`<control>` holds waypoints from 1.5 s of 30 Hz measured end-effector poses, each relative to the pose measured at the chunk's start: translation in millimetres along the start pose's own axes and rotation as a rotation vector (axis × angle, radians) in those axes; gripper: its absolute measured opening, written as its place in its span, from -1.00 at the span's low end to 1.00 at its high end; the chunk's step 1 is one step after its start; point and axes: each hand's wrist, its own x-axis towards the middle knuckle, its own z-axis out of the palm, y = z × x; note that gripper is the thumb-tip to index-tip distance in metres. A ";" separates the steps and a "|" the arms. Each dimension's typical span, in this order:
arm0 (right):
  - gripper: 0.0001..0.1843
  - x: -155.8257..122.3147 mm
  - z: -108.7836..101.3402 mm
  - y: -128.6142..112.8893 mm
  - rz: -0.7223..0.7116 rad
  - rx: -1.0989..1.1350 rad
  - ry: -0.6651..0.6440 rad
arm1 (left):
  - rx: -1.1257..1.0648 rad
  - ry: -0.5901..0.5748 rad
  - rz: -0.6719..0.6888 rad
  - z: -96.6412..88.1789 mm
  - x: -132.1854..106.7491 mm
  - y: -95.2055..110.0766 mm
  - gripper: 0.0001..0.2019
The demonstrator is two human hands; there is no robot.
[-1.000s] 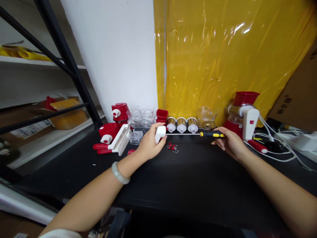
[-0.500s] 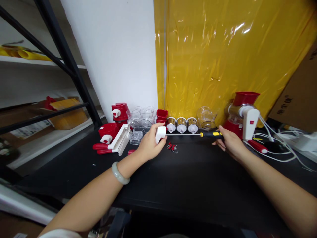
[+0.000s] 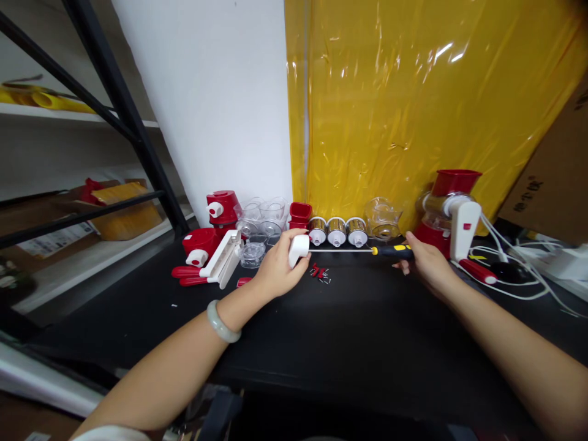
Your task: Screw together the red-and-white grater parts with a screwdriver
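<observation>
My left hand (image 3: 278,269) is closed round a small white plastic part (image 3: 298,249) held just above the black table (image 3: 349,331). My right hand (image 3: 425,264) grips the yellow-and-black handle of a long screwdriver (image 3: 390,250). Its thin shaft runs level to the left and its tip meets the white part. A few small red pieces (image 3: 320,272) lie on the table just under the shaft, between my hands.
Along the back stand three metal drum blades (image 3: 337,231), clear plastic cups (image 3: 383,220), red and white parts (image 3: 215,245) and an assembled red-and-white grinder (image 3: 452,214). White cables (image 3: 519,269) lie at right. A black shelf frame (image 3: 124,116) rises at left.
My right hand has shifted slightly on the screwdriver handle, fingers turning round it. The left hand and the white part have hardly moved.
</observation>
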 end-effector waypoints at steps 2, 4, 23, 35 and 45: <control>-0.46 0.0 0.4 -0.1 -0.011 0.032 -0.004 | -0.003 -0.004 -0.009 0.4 -0.2 -0.8 -0.52; -0.50 -0.2 0.9 -1.1 -0.024 0.048 -0.004 | -0.009 -0.009 -0.016 0.9 -0.4 -1.1 -0.52; -0.56 -6.6 3.2 -10.5 0.110 0.176 -0.080 | -0.005 -0.005 -0.024 0.5 0.1 -1.3 -0.52; -0.45 0.9 2.1 -0.6 0.109 0.163 -0.007 | -0.001 -0.005 -0.021 0.9 -0.3 -1.4 -0.52; -0.52 0.3 3.2 -2.5 0.093 0.190 -0.014 | 0.003 -0.013 -0.033 1.2 -0.6 -2.3 -0.52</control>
